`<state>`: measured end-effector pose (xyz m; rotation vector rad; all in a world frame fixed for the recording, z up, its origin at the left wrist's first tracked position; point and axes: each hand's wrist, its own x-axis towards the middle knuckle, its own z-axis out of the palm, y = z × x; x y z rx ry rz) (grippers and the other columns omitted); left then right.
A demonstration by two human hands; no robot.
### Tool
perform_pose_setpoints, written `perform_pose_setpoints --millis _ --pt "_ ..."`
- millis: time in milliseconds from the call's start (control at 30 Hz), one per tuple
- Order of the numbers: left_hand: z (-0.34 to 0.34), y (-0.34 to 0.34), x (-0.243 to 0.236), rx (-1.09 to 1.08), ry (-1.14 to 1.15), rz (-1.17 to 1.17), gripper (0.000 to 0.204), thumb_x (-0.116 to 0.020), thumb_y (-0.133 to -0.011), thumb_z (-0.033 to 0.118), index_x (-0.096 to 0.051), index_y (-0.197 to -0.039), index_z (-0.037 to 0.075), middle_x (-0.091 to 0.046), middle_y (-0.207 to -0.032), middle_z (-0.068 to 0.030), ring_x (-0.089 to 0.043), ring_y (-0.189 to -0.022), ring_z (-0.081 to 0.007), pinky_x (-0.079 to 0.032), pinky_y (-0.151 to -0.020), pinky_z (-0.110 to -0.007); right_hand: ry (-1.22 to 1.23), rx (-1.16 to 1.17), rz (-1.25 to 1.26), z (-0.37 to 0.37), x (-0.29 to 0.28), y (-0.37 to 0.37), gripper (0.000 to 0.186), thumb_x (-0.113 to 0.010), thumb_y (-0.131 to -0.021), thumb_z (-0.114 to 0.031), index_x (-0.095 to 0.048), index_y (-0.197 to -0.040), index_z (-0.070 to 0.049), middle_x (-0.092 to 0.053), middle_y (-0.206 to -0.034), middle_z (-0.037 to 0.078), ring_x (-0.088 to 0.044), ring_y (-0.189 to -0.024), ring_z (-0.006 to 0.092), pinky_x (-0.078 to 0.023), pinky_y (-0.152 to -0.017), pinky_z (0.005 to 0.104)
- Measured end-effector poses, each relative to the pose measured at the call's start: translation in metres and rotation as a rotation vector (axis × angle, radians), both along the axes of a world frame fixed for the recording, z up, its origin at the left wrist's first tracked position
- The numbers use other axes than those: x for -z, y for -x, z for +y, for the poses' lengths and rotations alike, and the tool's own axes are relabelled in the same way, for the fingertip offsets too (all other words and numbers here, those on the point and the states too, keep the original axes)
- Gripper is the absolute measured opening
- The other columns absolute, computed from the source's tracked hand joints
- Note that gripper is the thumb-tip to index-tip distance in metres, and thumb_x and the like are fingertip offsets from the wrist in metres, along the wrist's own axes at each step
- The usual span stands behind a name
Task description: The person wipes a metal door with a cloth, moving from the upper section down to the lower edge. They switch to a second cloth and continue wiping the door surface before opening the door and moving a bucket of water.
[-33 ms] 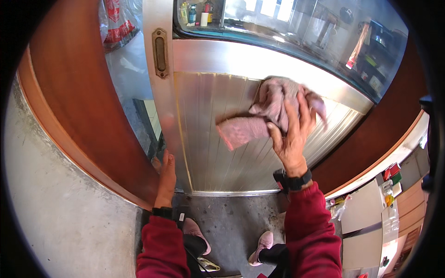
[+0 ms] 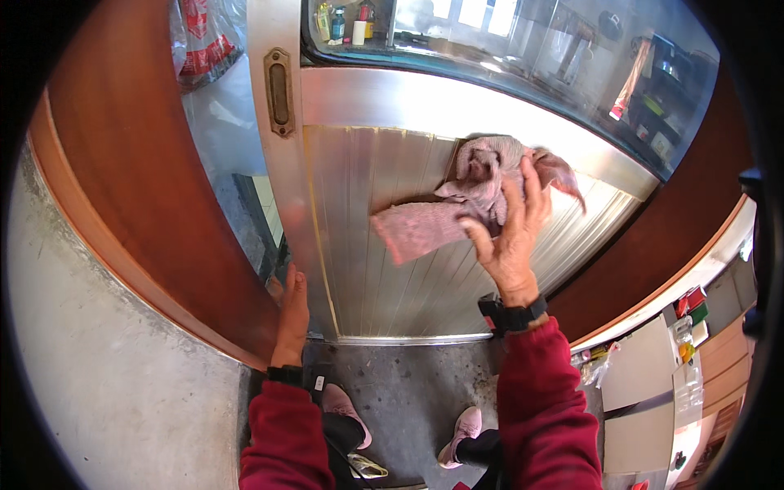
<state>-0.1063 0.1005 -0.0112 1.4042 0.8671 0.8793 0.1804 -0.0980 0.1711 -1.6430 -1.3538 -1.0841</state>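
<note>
A pinkish-grey cloth [image 2: 420, 230] lies bunched against the ribbed metal panel [image 2: 359, 269] of a sliding door. My right hand [image 2: 517, 237] presses it there, thumb and fingers bent over its right part. One flap hangs out to the left, and a darker end sticks out to the right. Lower down, my left hand [image 2: 292, 314] grips the door's left edge [image 2: 306, 237], thumb up. Most of its fingers are hidden.
The door's glass pane [image 2: 506, 73] is above the panel, with a recessed handle [image 2: 279, 94] on the left stile. Brown frames [image 2: 155, 188] flank the door. Plastic bags [image 2: 208, 41] hang beyond the gap. My pink shoes [image 2: 465, 429] stand on the dark floor.
The cloth has shifted slightly left and its folds have changed, with the left flap reaching farther out. My right hand has moved a little left; my left hand stays on the door's edge.
</note>
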Motion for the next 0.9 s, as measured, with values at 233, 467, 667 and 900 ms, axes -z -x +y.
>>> perform_pose_setpoints --millis 233,467,667,900 --pt "-0.001 0.002 0.005 0.007 0.005 0.003 0.079 -0.034 -0.101 0.062 -0.018 -0.158 0.009 -0.021 -0.163 -0.0104 -0.022 -0.149 -0.0264 -0.027 -0.113 -0.044 0.247 -0.072 -0.013 -0.004 0.22 -0.004 0.038 -0.07 -0.074 -0.024 -0.066 -0.112 -0.026 -0.053 -0.134 0.002 -0.051 -0.116 0.0321 -0.039 -0.095 0.0534" --pt "-0.004 0.002 -0.007 0.015 0.005 0.036 0.081 -0.032 -0.1 0.064 -0.015 -0.158 0.009 -0.018 -0.164 -0.0119 -0.02 -0.15 -0.0276 -0.025 -0.114 -0.046 0.504 0.036 0.1 -0.051 0.255 0.031 0.033 -0.064 -0.075 -0.018 -0.065 -0.108 -0.019 -0.058 -0.126 0.003 -0.053 -0.115 0.0321 -0.04 -0.093 0.0472" --pt "-0.009 0.001 -0.01 0.013 -0.027 0.014 0.084 -0.031 -0.099 0.066 -0.017 -0.157 0.007 -0.02 -0.163 -0.0131 -0.019 -0.15 -0.0279 -0.027 -0.113 -0.047 -0.085 0.099 0.21 -0.048 0.084 0.009 0.068 -0.066 -0.071 0.006 -0.056 -0.137 -0.007 -0.048 -0.141 0.022 -0.044 -0.132 0.0395 -0.028 -0.113 0.0494" --pt "-0.01 0.001 -0.009 0.012 -0.006 -0.064 0.081 -0.033 -0.1 0.063 -0.018 -0.157 0.007 -0.02 -0.162 -0.0156 -0.02 -0.149 -0.03 -0.029 -0.114 -0.047 -0.379 0.175 0.101 0.017 0.068 -0.003 0.078 -0.068 -0.084 -0.031 -0.034 -0.149 -0.005 -0.021 -0.156 0.029 -0.023 -0.142 0.0503 -0.02 -0.112 0.0618"
